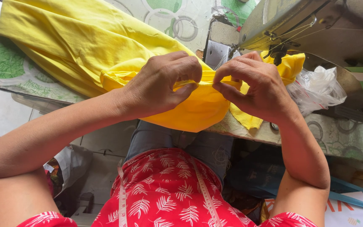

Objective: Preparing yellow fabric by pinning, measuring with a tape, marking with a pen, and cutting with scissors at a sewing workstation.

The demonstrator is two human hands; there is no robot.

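Yellow fabric (106, 46): it lies across the patterned table cover (13, 67), spreading toward ten o'clock, and its folded edge sits between my two hands just in front of the sewing machine (299, 25).
Fold: I pinch a narrow rolled hem at the middle of the cloth, where it hangs over the table edge toward six o'clock.
Risk: I judge the fold could slip open if either pinch loosens, since the cloth looks thin and smooth.
Risk near needle: my right fingers are close to the presser foot at one o'clock; I think they could get caught if they go further in.
Left hand (160, 84): knuckles up, thumb and fingers closed tight on the fabric edge.
Right hand (257, 86): fingertips curled in, clamped on the same fold, touching my left fingertips.
Plastic bag (318, 86): crumpled at three o'clock, beside my right wrist.
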